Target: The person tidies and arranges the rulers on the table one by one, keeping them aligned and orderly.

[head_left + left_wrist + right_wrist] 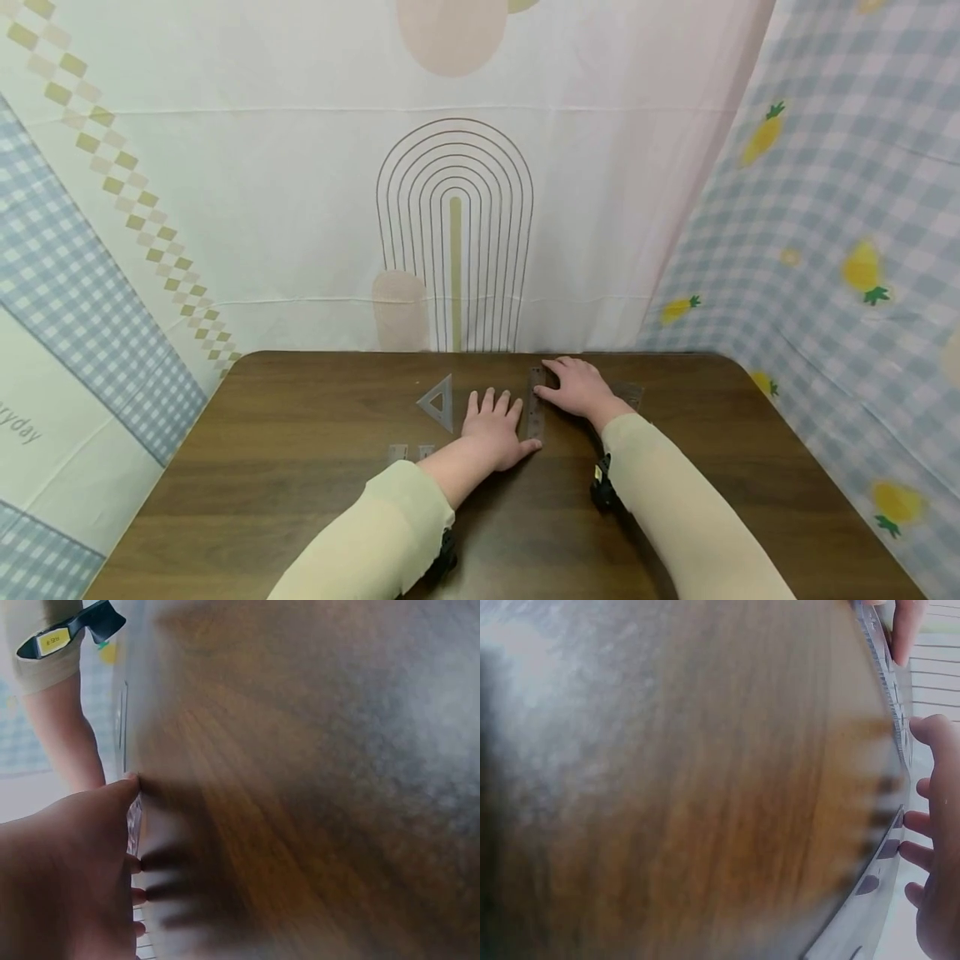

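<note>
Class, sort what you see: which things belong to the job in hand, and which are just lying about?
Seemingly in use:
clear ruler, between the left hand and right hand

Apparently lying about:
triangular set square
two clear pieces, partly hidden
another clear piece, far right

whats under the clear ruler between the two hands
Brown tabletop shows through the clear ruler; wherever the left hand and right hand overlap it, what lies beneath is covered.

The counter (285,433) shows wood grain and a smooth, glossy finish; on it lie a ruler (536,412) and a set square (447,403) of transparent plastic; behind it hangs matt, creased cloth (300,208).
</note>
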A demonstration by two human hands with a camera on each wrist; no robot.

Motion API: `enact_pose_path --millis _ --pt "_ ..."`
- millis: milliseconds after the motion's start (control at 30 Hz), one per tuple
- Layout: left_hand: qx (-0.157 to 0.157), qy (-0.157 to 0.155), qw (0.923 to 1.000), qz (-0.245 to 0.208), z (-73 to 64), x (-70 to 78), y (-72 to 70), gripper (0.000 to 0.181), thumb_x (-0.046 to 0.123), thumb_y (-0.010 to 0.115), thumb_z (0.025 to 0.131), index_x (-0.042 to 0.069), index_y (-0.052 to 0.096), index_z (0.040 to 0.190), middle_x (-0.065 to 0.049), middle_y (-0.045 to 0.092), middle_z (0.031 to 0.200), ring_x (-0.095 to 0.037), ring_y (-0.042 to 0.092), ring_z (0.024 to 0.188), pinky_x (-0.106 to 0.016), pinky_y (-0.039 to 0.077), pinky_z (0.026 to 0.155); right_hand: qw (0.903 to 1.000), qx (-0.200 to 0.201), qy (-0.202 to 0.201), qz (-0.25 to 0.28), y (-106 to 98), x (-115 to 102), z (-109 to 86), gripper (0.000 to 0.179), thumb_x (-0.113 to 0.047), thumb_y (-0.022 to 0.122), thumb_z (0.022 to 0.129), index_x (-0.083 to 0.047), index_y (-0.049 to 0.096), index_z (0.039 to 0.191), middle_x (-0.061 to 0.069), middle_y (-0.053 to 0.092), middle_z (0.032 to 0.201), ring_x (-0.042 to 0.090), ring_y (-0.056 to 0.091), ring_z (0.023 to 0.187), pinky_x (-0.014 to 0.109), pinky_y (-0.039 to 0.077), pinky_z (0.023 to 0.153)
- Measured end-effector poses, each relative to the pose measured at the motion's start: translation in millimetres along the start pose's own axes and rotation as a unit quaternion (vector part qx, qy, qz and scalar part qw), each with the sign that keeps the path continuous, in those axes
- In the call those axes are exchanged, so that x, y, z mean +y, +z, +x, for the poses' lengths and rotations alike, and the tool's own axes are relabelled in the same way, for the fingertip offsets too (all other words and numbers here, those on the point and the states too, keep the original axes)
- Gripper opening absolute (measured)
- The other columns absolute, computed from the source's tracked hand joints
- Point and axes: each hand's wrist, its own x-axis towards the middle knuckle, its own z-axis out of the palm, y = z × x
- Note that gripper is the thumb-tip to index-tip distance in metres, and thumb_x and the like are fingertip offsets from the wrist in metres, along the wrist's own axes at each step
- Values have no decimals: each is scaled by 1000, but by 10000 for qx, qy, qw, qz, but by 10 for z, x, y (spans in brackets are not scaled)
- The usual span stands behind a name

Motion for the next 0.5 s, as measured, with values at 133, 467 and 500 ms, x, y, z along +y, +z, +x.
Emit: enact_pose_path --millis 133,467,500 --pt "51 34 10000 8 46 2 32 84 77 31 92 28 21 160 0 18 165 -28 9 152 -53 6 120 10000 46 29 -17 21 10 10 68 -53 54 97 -13 43 151 18 42 150 40 36 138 61 25 113" --pt "63 96 9999 96 103 -17 76 85 79 30 91 30 20 160 1 16 165 -28 8 152 -54 6 120 9999 5 18 -117 49 -2 42 66 -54 53 97 -15 46 150 17 42 148 41 37 137 61 21 114" --pt "63 114 9998 117 99 -17 71 85 79 29 91 30 19 160 1 16 165 -28 8 152 -54 6 120 9999 -3 32 -120 47 -5 44 66 -55 53 97 -15 46 150 17 42 148 41 37 137 61 20 114"
